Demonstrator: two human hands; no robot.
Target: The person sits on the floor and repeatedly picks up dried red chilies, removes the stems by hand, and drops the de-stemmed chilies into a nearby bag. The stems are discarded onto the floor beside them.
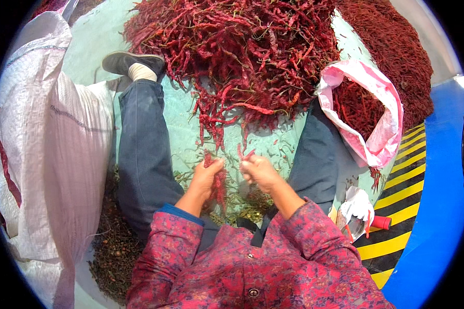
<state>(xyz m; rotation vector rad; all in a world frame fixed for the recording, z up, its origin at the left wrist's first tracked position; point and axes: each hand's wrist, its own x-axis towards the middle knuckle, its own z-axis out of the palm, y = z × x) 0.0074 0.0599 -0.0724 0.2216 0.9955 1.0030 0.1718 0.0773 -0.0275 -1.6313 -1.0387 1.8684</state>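
Between my legs, my left hand (206, 176) is closed around a bunch of dried red chillies (220, 188), which hang below and beside the fingers. Just to its right, my right hand (261, 171) pinches one dried chilli (246, 153) whose upper part sticks out past the fingertips. The two hands are a short gap apart. Ahead of them, a large heap of dried red chillies (242, 56) with stems spreads over the pale green floor (183, 118). Loose green stems (237, 180) lie scattered under and around my hands.
An open white sack with pink lining (363, 144) by my right leg holds chillies. Tall white woven sacks (77, 134) stand at left, beside a brown heap of stems (116, 257). A red-handled tool (380, 222) lies near yellow-black floor stripes (407, 190). Another chilli heap (402, 62) is far right.
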